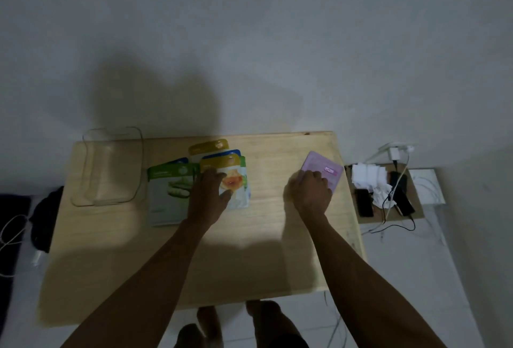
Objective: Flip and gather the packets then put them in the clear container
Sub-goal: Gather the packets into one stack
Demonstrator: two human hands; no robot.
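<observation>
Right hand [311, 193] grip holds the pink packet [323, 168], long axis running far-left to near-right.

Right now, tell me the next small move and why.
Probably slide the pink packet under the right hand leftward to the overlapping pile that the left hand rests on. It lies apart from the others, and the clear container looks empty.
</observation>
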